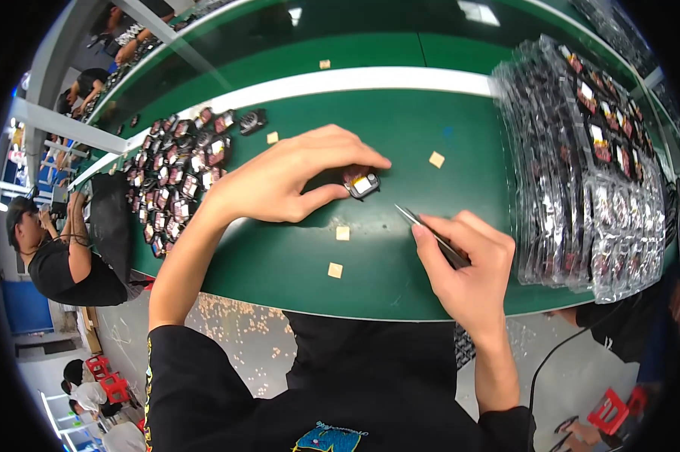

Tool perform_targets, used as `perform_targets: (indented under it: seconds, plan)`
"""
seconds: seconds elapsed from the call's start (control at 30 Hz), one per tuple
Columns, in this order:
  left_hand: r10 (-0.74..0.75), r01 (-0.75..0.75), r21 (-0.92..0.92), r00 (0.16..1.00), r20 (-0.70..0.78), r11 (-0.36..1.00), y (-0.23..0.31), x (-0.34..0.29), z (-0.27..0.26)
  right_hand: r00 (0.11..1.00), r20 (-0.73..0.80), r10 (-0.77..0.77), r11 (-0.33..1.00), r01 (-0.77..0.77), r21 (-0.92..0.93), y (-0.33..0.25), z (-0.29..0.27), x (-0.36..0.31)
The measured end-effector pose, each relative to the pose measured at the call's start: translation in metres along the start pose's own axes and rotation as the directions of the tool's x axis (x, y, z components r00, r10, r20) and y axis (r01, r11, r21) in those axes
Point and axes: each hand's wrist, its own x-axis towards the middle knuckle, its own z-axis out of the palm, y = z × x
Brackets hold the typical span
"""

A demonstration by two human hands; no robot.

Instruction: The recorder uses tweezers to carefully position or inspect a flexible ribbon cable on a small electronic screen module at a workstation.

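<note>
my left hand point(279, 181) mid-frame, palm down, fingers stretched right, thumb pinching. my right hand point(468, 264) lower right, fingers curled, pinched shut.

On the table point(294, 264), a small part point(362, 184) sits at centre; loose parts point(178, 177) lie left of it, stacked bags point(581, 173) right, tweezers point(430, 233) just before it.

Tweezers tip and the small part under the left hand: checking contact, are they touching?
Apart. The head view shows green mat between the tweezers tip and the small part held by the left hand.
</note>
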Motion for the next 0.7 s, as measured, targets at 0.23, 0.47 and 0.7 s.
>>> perform_targets:
  seconds: [0.23, 0.47, 0.7]
  plan:
    - [-0.007, 0.046, 0.140, 0.963, -0.268, 0.989, -0.002, -0.008, 0.018, 1.000, 0.012, 0.010, 1.000, -0.010, -0.003, 0.005, 0.003, 0.000]
    - [0.005, 0.059, 0.217, 0.959, -0.283, 0.974, -0.007, -0.012, 0.031, 1.000, 0.019, 0.007, 0.999, -0.006, -0.049, 0.005, 0.003, -0.001]
    - [0.001, -0.008, -0.054, 0.992, -0.123, 0.998, 0.007, -0.011, 0.040, 0.996, 0.046, 0.077, 0.991, -0.082, 0.110, 0.007, -0.004, -0.002]
